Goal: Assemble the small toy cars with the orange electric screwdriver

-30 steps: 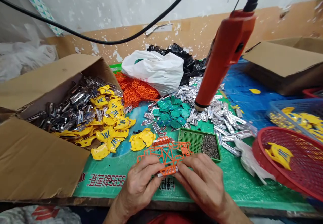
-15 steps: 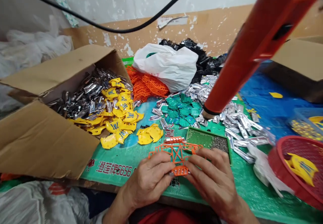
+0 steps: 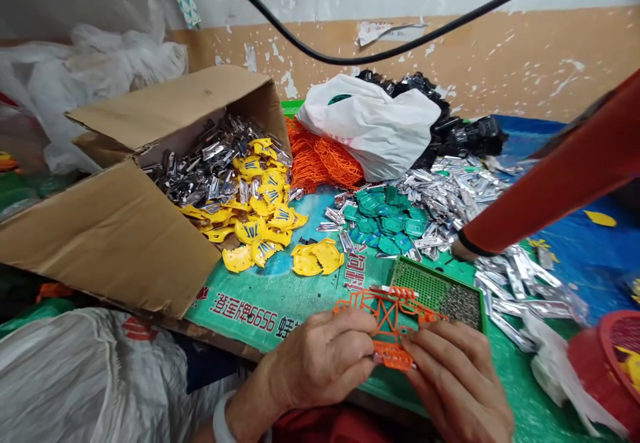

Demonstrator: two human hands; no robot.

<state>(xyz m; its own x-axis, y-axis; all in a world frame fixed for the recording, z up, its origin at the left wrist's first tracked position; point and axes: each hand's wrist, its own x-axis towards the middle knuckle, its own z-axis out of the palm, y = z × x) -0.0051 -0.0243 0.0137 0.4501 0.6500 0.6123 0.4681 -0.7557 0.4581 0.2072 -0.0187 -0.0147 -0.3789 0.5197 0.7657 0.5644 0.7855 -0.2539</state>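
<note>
Between my two hands is an orange plastic frame [image 3: 387,316] with crossed bars, held low over the front of the table. My left hand [image 3: 325,356] pinches its left side, and my right hand [image 3: 455,363] grips its right side, fingers bent over the edge. A silvery strip shows along the frame's near edge by the left fingertips. Just behind my right hand lies a green tray [image 3: 425,283] with small metal pieces in its right part. Two yellow shells [image 3: 317,258] rest on the table beyond my left hand.
An open cardboard box [image 3: 100,236] spills dark, silvery and yellow parts at left. Green parts [image 3: 385,216], silvery parts [image 3: 465,190], orange pieces [image 3: 325,160] and a white bag [image 3: 370,123] lie behind. A red tool [image 3: 550,183] slants in from the right, near a red basket [image 3: 595,363].
The view has turned left, so the scene sits further right in the picture. Both hands still hold the orange frame, with nearly the same grip.
</note>
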